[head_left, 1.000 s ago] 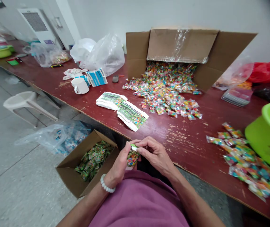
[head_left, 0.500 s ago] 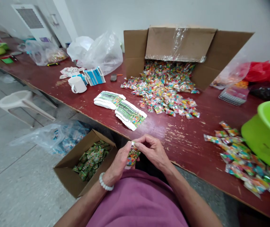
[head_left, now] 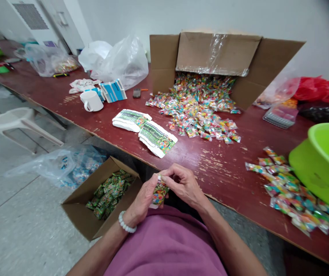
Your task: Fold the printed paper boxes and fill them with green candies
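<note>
A small printed packet [head_left: 160, 193], green with colourful pictures and a white top, is held upright close to my body, below the table's front edge. My left hand [head_left: 147, 195] is closed around its left side. With thumb and fingers, my right hand [head_left: 183, 184] pinches the packet's white top end. What the packet holds is hidden. Beyond my hands on the table lie two fanned stacks of flat printed packets [head_left: 157, 138], overlapping. Past them, a heap of wrapped candies [head_left: 197, 111] spills out of a tipped cardboard box [head_left: 219, 51].
Below the table at left stands an open carton [head_left: 79, 214] with green packets inside, beside a clear plastic bag [head_left: 78, 165]. A white stool [head_left: 23, 120] is further left. On the table are a white mug [head_left: 93, 101], a green basin [head_left: 316, 165] and more candies [head_left: 293, 191].
The view has shifted slightly. Both hands keep hold of the packet in nearly the same place, with the right fingers still at its top.
</note>
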### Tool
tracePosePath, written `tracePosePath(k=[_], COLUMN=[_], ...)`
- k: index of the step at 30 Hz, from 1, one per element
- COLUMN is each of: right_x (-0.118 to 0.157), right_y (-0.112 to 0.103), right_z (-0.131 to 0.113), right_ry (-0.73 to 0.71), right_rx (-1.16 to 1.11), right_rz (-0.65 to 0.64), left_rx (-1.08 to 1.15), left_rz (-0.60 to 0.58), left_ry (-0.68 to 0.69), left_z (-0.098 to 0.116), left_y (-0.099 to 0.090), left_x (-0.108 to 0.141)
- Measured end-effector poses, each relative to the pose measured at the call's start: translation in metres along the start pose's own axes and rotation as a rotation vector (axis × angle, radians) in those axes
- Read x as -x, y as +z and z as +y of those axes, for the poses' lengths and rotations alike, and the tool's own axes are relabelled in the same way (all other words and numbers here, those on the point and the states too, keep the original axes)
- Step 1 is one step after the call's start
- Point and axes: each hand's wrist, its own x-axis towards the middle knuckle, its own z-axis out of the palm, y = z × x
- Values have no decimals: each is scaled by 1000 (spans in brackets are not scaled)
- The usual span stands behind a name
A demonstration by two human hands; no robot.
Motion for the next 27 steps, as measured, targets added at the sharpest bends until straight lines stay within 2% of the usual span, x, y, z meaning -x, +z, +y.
tracePosePath(k=[4,9,15,21,27], right_x=[2,3,-1,2,2], right_y=[-8,-6,-4,-9,-8], right_z=[-3,-1,1,-6,-2], right_ry=[-59,5,77,1,42], right_rx=[34,-16,-4,5,85], right_rz=[-91,-27,-14,-69,-19], left_rx=[17,-119,-152,-114,-173], left_rz=[11,-4,17,60,89], left_ry=[-30,69,-53,-115,-75], left_z=[1,6,2,3,10], left_y=[1,-1,-3,5,7], left_x=[1,-1,-5,-4,-4])
